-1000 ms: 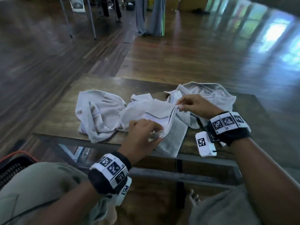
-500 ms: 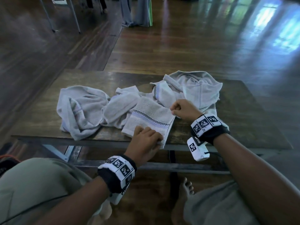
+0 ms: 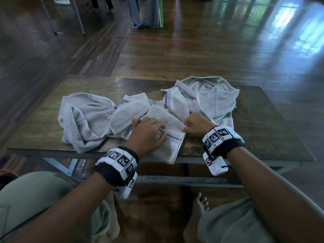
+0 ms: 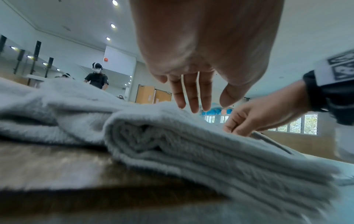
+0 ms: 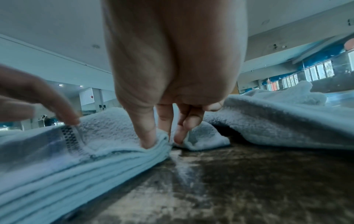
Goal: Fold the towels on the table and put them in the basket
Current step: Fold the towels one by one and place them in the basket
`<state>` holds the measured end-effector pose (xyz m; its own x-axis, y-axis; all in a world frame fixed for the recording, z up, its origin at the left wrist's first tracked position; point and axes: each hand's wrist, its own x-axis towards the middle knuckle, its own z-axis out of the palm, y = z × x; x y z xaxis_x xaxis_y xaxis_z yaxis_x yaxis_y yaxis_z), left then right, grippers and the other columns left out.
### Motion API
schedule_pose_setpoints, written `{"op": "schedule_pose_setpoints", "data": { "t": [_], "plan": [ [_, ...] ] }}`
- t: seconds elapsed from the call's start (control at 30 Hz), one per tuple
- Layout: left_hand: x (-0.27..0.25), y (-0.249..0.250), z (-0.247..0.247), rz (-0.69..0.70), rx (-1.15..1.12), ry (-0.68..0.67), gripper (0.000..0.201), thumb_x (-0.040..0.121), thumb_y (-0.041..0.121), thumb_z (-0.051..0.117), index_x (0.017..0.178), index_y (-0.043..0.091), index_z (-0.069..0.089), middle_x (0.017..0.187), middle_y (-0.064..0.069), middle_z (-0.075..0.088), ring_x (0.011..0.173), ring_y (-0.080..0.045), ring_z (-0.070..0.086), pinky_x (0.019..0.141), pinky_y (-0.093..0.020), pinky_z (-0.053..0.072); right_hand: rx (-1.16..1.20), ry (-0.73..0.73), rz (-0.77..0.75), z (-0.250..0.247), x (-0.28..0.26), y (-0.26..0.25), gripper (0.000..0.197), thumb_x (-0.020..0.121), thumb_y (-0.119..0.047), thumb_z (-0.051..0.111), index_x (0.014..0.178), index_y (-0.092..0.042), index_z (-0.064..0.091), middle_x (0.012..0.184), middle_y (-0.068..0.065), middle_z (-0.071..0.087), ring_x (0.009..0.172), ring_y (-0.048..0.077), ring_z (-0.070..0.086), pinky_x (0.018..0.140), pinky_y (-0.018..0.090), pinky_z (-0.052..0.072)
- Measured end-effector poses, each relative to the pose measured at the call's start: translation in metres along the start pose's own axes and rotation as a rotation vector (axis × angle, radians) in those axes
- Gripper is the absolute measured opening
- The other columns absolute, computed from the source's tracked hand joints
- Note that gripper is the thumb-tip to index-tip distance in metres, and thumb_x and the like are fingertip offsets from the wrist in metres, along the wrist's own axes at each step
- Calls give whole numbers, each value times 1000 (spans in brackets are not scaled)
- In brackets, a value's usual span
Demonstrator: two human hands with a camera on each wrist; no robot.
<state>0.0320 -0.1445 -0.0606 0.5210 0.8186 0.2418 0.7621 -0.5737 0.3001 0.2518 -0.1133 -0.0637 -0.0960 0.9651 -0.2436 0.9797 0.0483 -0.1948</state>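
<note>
A folded grey towel (image 3: 168, 123) with a black-checked border lies at the table's (image 3: 259, 130) front edge, its near end hanging over. My left hand (image 3: 150, 130) rests on top of it with fingers (image 4: 193, 104) straight, touching the upper layer. My right hand (image 3: 188, 127) pinches the towel's right edge (image 5: 157, 145): the thumb (image 5: 147, 136) presses from above and the other fingertips are tucked beside the fold. Crumpled towels lie behind: one at the left (image 3: 84, 118), one in the middle (image 3: 126, 114), one at the back right (image 3: 215, 99).
Bare wooden tabletop (image 5: 239, 181) shows right of the folded towel. A sliver of the basket's orange rim (image 3: 2, 171) shows on the floor at the far left, beside my left knee (image 3: 35, 199). Metal stand legs (image 3: 77, 16) and hanging fabric (image 3: 147, 13) stand far behind.
The towel, lifted between both hands a second ago, now lies folded on the table. My left hand slid onto its top; my right hand stayed at the right edge.
</note>
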Motion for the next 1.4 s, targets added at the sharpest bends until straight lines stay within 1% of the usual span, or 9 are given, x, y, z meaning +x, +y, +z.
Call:
{"op": "schedule_pose_setpoints", "data": {
  "t": [0.13, 0.27, 0.4, 0.5, 0.7, 0.87, 1.0, 1.13, 1.4],
  "plan": [
    [26, -10, -8, -4, 50, -79, 35, 89, 42, 46, 118, 24, 52, 125, 6, 51, 121, -18, 38, 104, -46, 26, 111, 6, -2, -7, -14, -6, 38, 81, -32, 62, 55, -21, 37, 59, -5, 39, 61, 12, 41, 77, 33, 29],
    [52, -5, -28, 59, 61, -205, 48, 87, 43, 53, 131, 26, 45, 137, 6, 45, 135, -17, 22, 108, -47, 12, 311, 149, -73, -35, -33, -17, 13, 80, -22, 66, 85, -12, 60, 85, 2, 62, 79, 20, 57, 71, 31, 45],
    [69, 1, -59, 136, -71, -189, 29, 82, 45, 63, 101, 24, 65, 107, 0, 61, 120, -19, 42, 93, -34, 13, 484, 388, -221, -65, -55, -29, 11, 79, -15, 69, 88, -15, 63, 85, -2, 64, 79, 12, 59, 74, 23, 48],
    [74, -1, -79, 130, -155, -166, 22, 76, 55, 65, 78, 33, 59, 80, 18, 58, 94, -10, 54, 87, -35, 21, 588, 476, -260, -74, -64, -28, 18, 78, -15, 71, 91, -18, 59, 84, -11, 59, 80, 5, 56, 76, 14, 46],
    [64, -10, -100, 77, -315, -114, 35, 65, 71, 51, 83, 42, 58, 90, 20, 66, 90, 2, 58, 99, -39, 38, 576, 123, -162, -67, -60, -12, 48, 70, -38, 77, 110, -19, 59, 107, -9, 60, 104, 7, 55, 90, 22, 44],
    [45, -16, -115, 55, -522, -55, 11, 84, 30, 66, 91, 24, 60, 86, 14, 62, 75, 7, 56, 66, -6, 42, 553, 51, -164, -52, -53, -12, 41, 71, -38, 76, 104, -18, 61, 109, -4, 63, 107, 14, 57, 98, 43, 45],
    [34, -27, -119, 4, -584, -15, 13, 83, 27, 68, 91, 24, 58, 89, 5, 64, 82, -6, 60, 71, -18, 49, 688, 94, -205, -55, -52, -28, 26, 77, -18, 74, 95, -5, 61, 96, 11, 67, 89, 22, 65, 86, 42, 52],
    [23, -41, -118, -83, -629, -40, 54, 65, 51, 64, 112, 24, 56, 96, 0, 66, 90, -16, 63, 79, -33, 55, 713, 165, -205, -66, -54, -35, 23, 78, -12, 73, 95, -1, 62, 94, 23, 64, 79, 32, 62, 79, 50, 50],
    [6, -51, -92, -192, -575, -126, 56, 68, 64, 60, 95, 15, 63, 83, -8, 71, 74, -26, 67, 68, -43, 52, 820, 151, -87, -69, -45, -27, 29, 76, -20, 75, 100, -9, 65, 102, 14, 64, 91, 25, 63, 85, 42, 52]
  ]
}}
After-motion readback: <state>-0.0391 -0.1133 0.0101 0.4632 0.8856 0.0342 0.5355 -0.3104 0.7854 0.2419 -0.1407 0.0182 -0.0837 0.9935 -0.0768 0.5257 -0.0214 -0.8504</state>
